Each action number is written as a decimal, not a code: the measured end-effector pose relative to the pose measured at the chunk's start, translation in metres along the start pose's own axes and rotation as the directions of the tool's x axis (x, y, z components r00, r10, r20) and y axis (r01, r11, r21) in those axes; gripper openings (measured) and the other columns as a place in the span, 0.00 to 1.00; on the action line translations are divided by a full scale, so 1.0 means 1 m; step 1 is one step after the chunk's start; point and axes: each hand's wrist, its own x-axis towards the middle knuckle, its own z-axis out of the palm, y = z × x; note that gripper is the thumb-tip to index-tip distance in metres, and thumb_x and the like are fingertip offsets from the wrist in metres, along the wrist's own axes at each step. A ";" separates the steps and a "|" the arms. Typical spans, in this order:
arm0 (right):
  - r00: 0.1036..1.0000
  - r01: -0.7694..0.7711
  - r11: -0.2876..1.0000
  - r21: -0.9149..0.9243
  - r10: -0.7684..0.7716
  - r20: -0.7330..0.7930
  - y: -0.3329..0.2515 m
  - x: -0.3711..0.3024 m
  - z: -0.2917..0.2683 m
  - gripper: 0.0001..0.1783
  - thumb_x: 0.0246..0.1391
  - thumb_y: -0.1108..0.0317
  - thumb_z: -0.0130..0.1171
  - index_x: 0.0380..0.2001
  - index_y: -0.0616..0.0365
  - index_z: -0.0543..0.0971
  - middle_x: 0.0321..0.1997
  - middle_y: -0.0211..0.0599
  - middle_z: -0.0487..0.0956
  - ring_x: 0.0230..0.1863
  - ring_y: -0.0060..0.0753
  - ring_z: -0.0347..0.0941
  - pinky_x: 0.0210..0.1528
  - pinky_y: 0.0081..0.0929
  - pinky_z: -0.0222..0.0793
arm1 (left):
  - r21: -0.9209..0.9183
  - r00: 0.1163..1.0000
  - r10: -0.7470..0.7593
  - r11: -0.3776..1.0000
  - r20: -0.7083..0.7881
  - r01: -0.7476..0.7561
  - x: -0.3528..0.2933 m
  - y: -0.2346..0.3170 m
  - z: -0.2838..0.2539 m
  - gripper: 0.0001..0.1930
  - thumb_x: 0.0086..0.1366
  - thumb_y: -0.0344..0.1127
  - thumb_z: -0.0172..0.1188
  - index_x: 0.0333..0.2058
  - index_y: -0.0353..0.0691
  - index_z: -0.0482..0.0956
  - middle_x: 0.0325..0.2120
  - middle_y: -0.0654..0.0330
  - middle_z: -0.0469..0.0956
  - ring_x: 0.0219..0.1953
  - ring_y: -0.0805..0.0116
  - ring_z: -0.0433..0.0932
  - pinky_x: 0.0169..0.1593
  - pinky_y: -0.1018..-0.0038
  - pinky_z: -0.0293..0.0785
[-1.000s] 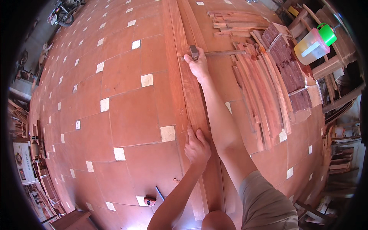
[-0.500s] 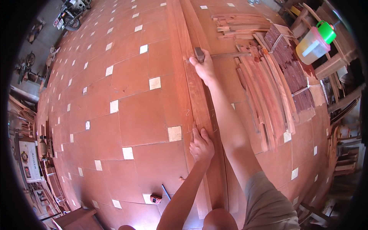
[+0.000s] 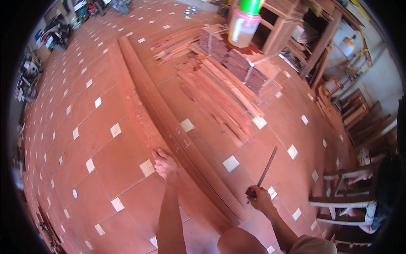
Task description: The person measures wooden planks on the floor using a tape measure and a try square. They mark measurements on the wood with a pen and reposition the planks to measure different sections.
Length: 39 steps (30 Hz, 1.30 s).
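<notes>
Two long reddish-brown planks run side by side on the floor in front of me, with a dark gap between them. My left hand (image 3: 165,164) is closed on the outer edge of the left plank (image 3: 146,122). Pale pencil marks show on both planks; the clearest are on the right plank (image 3: 196,158). Off to the right of the planks, my right hand (image 3: 263,200) grips a try square (image 3: 268,165) by its dark stock. The square's thin blade points up and away from me, apart from the wood. My fingers partly hide the stock.
Narrow wooden strips (image 3: 215,101) lie beyond the planks to the right, beside a tied dark-red stack (image 3: 228,57). A green-lidded jug (image 3: 244,27) stands on that stack. A wooden chair-like frame (image 3: 347,194) is at the right. Motorbikes (image 3: 55,34) stand far left.
My right hand has drawn the try square back off the planks, toward me and to the right. My left hand has shifted to the left plank's outer edge. The view has turned right.
</notes>
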 end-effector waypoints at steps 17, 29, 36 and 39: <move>0.944 -0.172 0.891 -0.421 0.026 -0.329 0.173 -0.097 0.043 0.23 0.53 0.60 0.73 0.51 0.55 0.83 0.51 0.47 0.84 0.52 0.52 0.80 0.57 0.47 0.78 | -0.008 0.997 -0.021 1.000 0.080 0.022 0.003 -0.013 -0.008 0.31 0.76 0.58 0.42 0.69 0.47 0.67 0.61 0.40 0.77 0.61 0.37 0.76 0.64 0.46 0.72; 0.956 -0.271 0.957 -0.106 0.255 -0.143 0.259 -0.501 0.053 0.64 0.21 0.46 0.89 0.65 0.60 0.72 0.63 0.50 0.76 0.65 0.59 0.71 0.67 0.54 0.68 | -0.208 0.026 0.929 0.110 0.370 -0.972 -0.139 -0.071 -0.101 0.46 0.58 0.53 0.74 0.69 0.38 0.67 0.71 0.47 0.65 0.73 0.45 0.61 0.73 0.48 0.59; 0.917 -0.351 0.906 -0.236 0.281 -0.283 0.300 -0.551 0.109 0.57 0.26 0.59 0.86 0.65 0.58 0.71 0.56 0.50 0.77 0.58 0.58 0.73 0.66 0.53 0.65 | -0.554 -0.636 0.552 -0.336 0.539 -0.761 -0.262 -0.085 -0.120 0.57 0.50 0.68 0.73 0.72 0.40 0.64 0.67 0.49 0.69 0.73 0.48 0.61 0.78 0.43 0.45; 0.883 -0.388 0.903 -0.186 0.307 -0.355 0.300 -0.541 0.124 0.56 0.26 0.64 0.84 0.64 0.58 0.70 0.53 0.50 0.78 0.57 0.58 0.73 0.65 0.54 0.64 | -0.555 -0.665 0.495 -0.372 0.559 -0.744 -0.265 -0.120 -0.109 0.55 0.50 0.70 0.72 0.68 0.40 0.68 0.62 0.49 0.73 0.69 0.51 0.66 0.76 0.46 0.52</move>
